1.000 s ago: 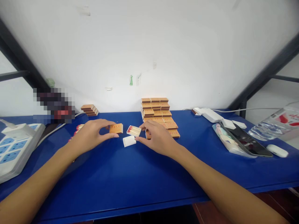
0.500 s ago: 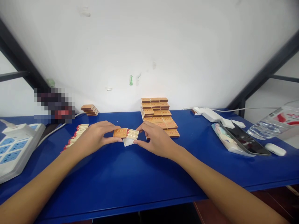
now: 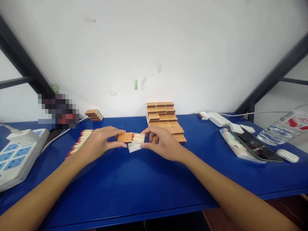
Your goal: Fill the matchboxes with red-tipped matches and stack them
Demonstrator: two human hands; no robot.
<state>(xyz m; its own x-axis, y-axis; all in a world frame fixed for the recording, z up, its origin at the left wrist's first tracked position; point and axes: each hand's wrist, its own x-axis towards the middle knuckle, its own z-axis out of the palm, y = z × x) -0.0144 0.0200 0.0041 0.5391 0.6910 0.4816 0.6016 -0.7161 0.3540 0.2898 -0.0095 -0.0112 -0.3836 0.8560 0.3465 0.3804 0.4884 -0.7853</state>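
Note:
My left hand (image 3: 99,143) pinches an orange matchbox sleeve (image 3: 124,137) just above the blue table (image 3: 134,183). My right hand (image 3: 160,143) pinches a tray of red-tipped matches (image 3: 139,138), whose left end sits inside the sleeve. Both hands have their fingers closed on these parts. A white empty tray (image 3: 134,147) lies on the table right below them.
A stepped stack of orange matchboxes (image 3: 163,118) stands behind my right hand. Loose matches (image 3: 79,144) lie in a row at the left, and a small matchbox pile (image 3: 94,114) sits by the wall. A white power strip (image 3: 14,154) is far left; a phone (image 3: 255,146), chargers and a plastic bag are right.
The sleeve and the match tray were apart a second ago. My hands came together and the tray's end went into the sleeve.

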